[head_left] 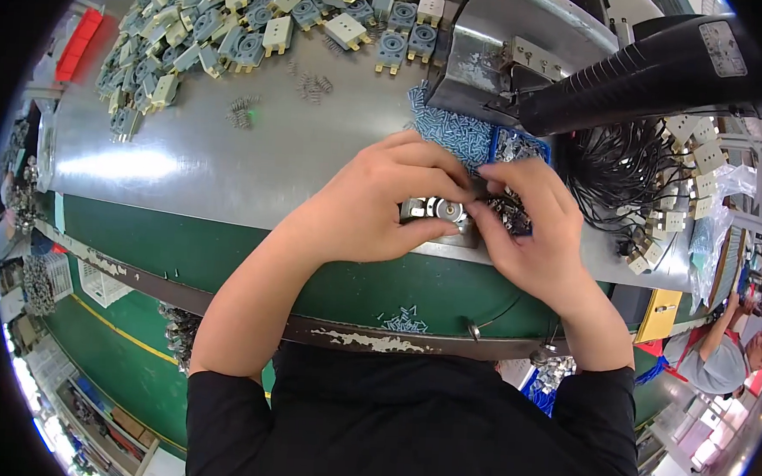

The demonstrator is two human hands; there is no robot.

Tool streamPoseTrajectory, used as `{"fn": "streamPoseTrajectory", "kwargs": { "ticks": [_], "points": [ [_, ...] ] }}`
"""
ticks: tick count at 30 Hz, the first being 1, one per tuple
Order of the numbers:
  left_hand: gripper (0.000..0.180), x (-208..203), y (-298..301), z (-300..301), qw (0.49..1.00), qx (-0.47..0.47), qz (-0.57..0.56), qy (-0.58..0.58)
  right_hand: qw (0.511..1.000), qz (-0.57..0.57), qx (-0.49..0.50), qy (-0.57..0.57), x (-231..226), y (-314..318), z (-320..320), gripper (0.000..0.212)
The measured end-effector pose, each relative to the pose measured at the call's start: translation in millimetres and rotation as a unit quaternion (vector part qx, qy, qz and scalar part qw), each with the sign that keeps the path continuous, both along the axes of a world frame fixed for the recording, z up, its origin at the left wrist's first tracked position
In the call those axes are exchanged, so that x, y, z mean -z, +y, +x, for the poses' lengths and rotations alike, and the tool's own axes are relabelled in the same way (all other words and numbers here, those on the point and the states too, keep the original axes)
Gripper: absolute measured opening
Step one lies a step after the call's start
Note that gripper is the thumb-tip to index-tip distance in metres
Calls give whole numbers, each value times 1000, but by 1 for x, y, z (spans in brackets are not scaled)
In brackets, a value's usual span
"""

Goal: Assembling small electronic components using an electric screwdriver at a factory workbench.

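My left hand (pixel 385 191) curls around a small shiny metal part with a round centre (pixel 448 210), resting low over the bench. Its index fingertip lies along the far side of that part and its thumb along the near side. From the right, my right hand (pixel 537 216) meets it with bent fingers, the thumb tip close to my left index fingertip. Whatever the right fingers hold is hidden. Small dark metal pieces (pixel 513 217) show beneath the right palm. Just beyond my hands lie a heap of bluish screws (pixel 455 134) and a blue tray (pixel 547 146) of small metal pieces.
A black cylindrical tool (pixel 622 76) slants in from the right beside a metal bracket (pixel 486 37). Grey and cream housings (pixel 254 37) pile up at the far left, near loose springs (pixel 243 112). Black cables (pixel 622 169) lie right. Screws (pixel 405 320) lie near the front edge.
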State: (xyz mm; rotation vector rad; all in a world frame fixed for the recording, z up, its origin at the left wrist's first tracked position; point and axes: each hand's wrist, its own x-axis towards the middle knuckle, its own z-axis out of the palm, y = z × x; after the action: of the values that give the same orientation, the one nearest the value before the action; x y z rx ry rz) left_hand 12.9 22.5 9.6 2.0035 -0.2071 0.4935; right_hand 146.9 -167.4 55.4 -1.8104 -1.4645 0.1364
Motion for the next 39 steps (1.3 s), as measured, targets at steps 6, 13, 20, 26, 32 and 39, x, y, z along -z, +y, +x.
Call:
{"fn": "streamPoseTrajectory", "kwargs": {
  "ticks": [6,13,20,26,32,39],
  "points": [
    [34,-5,-2,3,999,15,-8,31,915,360,69,171,-28,3,54,66],
    [37,-6,1,-1,1000,10,3,27,897,158,-218,351,-51,50,84,105],
    [37,-6,1,-2,999,9,1,36,856,251,-243,382,-73,68,97,101],
    [31,-5,1,-1,999,5,6,38,852,315,-211,362,-70,75,108,100],
    [37,-6,1,0,999,7,1,33,854,318,-192,364,-64,75,112,100],
    [37,-5,-1,-2,999,9,1,35,852,314,-202,365,-62,76,104,97]
  ]
}}
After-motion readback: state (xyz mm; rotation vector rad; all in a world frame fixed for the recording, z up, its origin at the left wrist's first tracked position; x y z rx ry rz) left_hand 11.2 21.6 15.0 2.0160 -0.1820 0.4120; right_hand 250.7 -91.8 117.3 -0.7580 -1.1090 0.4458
